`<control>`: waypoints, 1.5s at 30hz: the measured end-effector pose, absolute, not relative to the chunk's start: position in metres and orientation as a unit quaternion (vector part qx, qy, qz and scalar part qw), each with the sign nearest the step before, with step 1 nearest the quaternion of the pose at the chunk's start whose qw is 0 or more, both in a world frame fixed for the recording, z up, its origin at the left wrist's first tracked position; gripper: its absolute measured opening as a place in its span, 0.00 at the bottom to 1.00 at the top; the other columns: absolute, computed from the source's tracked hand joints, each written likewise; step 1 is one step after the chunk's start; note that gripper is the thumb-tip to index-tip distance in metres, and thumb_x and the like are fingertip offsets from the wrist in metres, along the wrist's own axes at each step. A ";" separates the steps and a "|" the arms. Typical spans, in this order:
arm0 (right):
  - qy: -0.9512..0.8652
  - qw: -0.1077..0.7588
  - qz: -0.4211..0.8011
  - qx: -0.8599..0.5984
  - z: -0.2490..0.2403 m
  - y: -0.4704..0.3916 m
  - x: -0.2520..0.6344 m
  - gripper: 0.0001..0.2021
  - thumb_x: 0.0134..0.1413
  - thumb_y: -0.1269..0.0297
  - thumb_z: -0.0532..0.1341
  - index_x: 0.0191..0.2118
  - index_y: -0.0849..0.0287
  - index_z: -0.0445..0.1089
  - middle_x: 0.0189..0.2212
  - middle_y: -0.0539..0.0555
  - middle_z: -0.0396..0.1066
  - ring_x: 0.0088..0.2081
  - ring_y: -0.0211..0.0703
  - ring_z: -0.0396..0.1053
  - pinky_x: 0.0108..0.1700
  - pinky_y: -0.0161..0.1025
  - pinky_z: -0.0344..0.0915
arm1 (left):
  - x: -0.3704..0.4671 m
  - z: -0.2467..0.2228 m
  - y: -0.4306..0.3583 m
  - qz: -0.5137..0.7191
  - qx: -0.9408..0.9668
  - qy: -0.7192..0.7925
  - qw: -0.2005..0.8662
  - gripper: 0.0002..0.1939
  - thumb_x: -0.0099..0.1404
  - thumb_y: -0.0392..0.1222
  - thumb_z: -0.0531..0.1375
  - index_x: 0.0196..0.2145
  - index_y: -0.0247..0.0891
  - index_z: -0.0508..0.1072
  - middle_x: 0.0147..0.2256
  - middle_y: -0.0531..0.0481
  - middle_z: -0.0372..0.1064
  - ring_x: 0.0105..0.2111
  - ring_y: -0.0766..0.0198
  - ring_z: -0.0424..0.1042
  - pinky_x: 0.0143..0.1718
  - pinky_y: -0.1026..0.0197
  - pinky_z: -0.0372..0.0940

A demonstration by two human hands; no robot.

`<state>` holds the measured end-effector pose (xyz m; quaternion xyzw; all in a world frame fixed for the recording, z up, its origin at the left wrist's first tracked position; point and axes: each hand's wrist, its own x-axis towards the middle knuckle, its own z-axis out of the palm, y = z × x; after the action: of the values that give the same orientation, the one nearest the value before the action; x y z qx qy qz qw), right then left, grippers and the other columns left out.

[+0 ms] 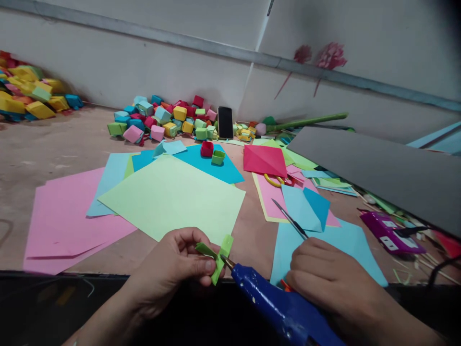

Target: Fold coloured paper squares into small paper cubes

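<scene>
My left hand (180, 269) pinches a small piece of folded green paper (225, 247) just past the table's front edge. Its strips stand out from between thumb and fingers. My right hand (324, 269) is closed around a blue glue gun (273, 300), whose metal nozzle meets the green paper or sits right at it. A bit of orange, perhaps the trigger, shows by the right fingers. A slim pointed tool (290, 218) sticks out beyond the right hand; I cannot tell whether it is held or lies behind.
Light green sheets (173, 192), pink sheets (72, 216) and blue sheets (334, 250) cover much of the table. Small paper boxes (162, 115) are heaped by the wall near a phone (225, 122). At right are yellow-handled scissors (273, 181), a purple power strip (391, 233) and a grey panel (378, 163).
</scene>
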<state>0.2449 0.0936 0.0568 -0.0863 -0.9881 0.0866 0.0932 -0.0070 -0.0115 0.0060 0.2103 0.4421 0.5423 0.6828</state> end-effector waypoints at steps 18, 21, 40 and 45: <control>-0.730 0.285 0.475 -0.400 0.046 0.078 0.227 0.15 0.44 0.53 0.69 0.29 0.54 0.65 0.34 0.53 0.74 0.30 0.45 0.71 0.30 0.40 0.69 | 0.000 0.016 -0.006 0.548 0.276 0.517 0.597 0.10 0.50 0.33 0.69 0.27 0.36 0.70 0.24 0.55 0.72 0.25 0.69 0.71 0.27 0.69 0.66; -0.627 0.253 0.593 -0.438 0.049 0.067 0.201 0.15 0.38 0.61 0.72 0.28 0.56 0.64 0.35 0.52 0.75 0.39 0.48 0.73 0.44 0.45 0.70 | 0.006 0.020 -0.004 0.545 0.344 0.543 0.538 0.09 0.52 0.33 0.66 0.31 0.38 0.72 0.29 0.53 0.75 0.31 0.65 0.75 0.32 0.67 0.69; -0.744 0.259 0.492 -0.371 0.040 0.070 0.174 0.06 0.53 0.66 0.62 0.31 0.57 0.62 0.31 0.49 0.68 0.33 0.37 0.67 0.34 0.34 0.67 | 0.014 0.023 0.000 0.492 0.442 0.571 0.487 0.05 0.60 0.38 0.59 0.33 0.37 0.74 0.29 0.51 0.73 0.26 0.66 0.71 0.27 0.66 0.67; -0.719 0.254 0.533 -0.366 0.037 0.071 0.173 0.07 0.52 0.64 0.63 0.33 0.57 0.63 0.33 0.50 0.69 0.34 0.39 0.69 0.37 0.36 0.68 | 0.014 0.013 0.001 0.495 0.442 0.578 0.475 0.04 0.59 0.38 0.58 0.32 0.37 0.74 0.28 0.51 0.72 0.25 0.67 0.71 0.25 0.66 0.68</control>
<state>0.1731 0.0706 0.0373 -0.3663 -0.7192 0.5331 0.2536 0.0144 0.0013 0.0132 0.4422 0.5777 0.4953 0.4747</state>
